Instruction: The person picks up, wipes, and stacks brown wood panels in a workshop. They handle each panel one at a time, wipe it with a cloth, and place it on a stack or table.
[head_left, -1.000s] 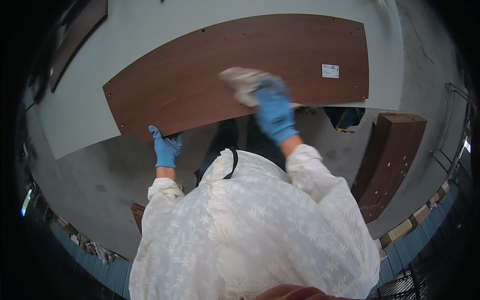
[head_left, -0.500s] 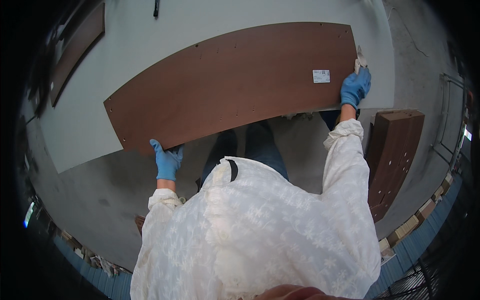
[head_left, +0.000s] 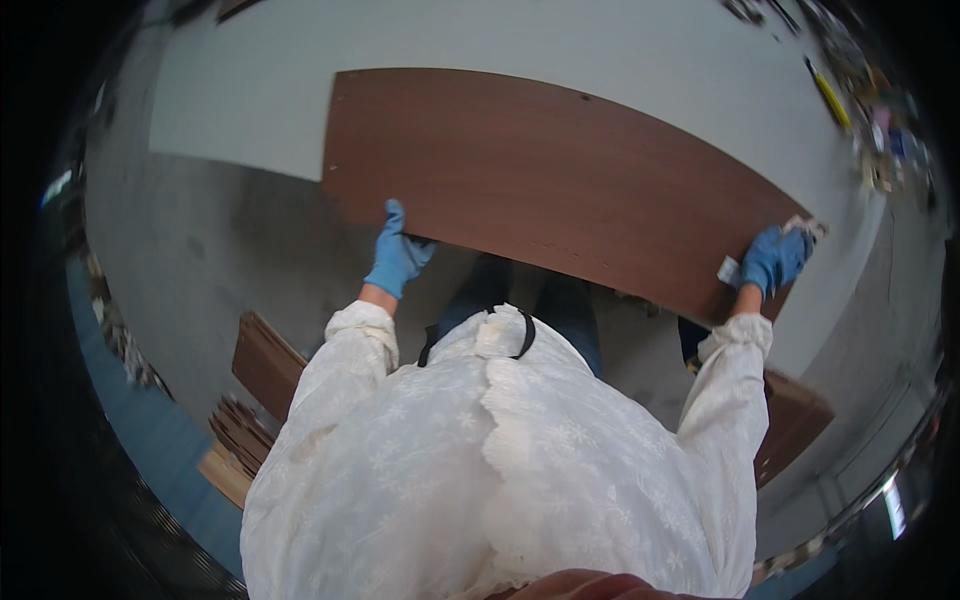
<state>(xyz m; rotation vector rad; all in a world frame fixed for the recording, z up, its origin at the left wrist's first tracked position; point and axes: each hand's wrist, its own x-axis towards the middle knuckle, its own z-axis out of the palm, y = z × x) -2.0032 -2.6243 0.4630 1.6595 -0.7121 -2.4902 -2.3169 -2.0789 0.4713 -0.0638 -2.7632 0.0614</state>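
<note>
A long dark brown wooden board (head_left: 560, 180) lies across a pale grey table (head_left: 260, 90). My left hand (head_left: 398, 255), in a blue glove, grips the board's near edge toward its left end. My right hand (head_left: 776, 260), also blue-gloved, holds the board's right end and has a crumpled whitish cloth (head_left: 808, 228) under its fingers. A small white label (head_left: 729, 269) sits on the board beside that hand. My white sleeves and shirt fill the lower middle of the view.
A stack of brown boards (head_left: 255, 400) lies on the floor at my lower left. Another brown panel (head_left: 795, 420) lies at my lower right. Small tools and clutter (head_left: 860, 110) sit at the table's far right.
My right hand went from wiping mid-board with the cloth to gripping the board's right end. The view has swung, so the board now slopes down to the right. My left hand kept its grip.
</note>
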